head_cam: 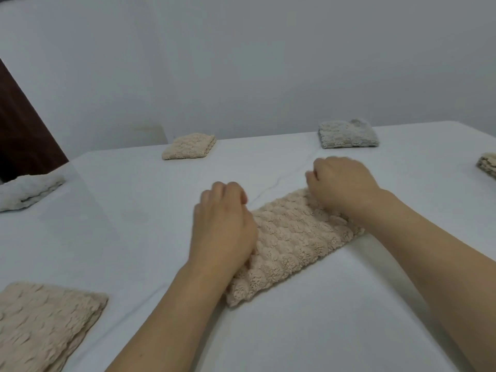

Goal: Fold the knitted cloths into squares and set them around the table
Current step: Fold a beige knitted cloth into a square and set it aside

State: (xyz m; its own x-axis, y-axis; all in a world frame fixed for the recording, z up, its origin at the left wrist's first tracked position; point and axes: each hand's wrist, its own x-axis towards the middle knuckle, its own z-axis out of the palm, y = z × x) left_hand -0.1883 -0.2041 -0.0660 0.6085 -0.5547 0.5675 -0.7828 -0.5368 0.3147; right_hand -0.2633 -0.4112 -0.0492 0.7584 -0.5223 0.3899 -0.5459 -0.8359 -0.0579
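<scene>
Under both hands, near the middle of the white table [322,331], lies a beige knitted cloth [292,242], folded into a long strip that runs from the near left to the far right. The left hand [224,226] rests on the near-left part of the strip, with its fingers curled at the far edge of the cloth; whether they pinch the fabric or only press on it I cannot tell, because the back of the hand covers the fingertips. The right hand [339,183] lies on the far-right end of the same strip, also with curled fingers, and its hold on the cloth is hidden in the same way. Between the two hands the bumpy surface of the strip is flat on the table.

Away from the hands, other cloths are already folded into squares. Far beyond the left hand, near the far edge of the table, is a beige square [189,146]. Beyond the right hand is a grey square [347,135]. To the right of the right hand, at the border of the view, only a part of another folded cloth [488,165] is visible. Well to the left of the left hand is a white folded cloth [26,190], and nearer to the person on the left is a larger beige folded cloth [45,323].
</scene>
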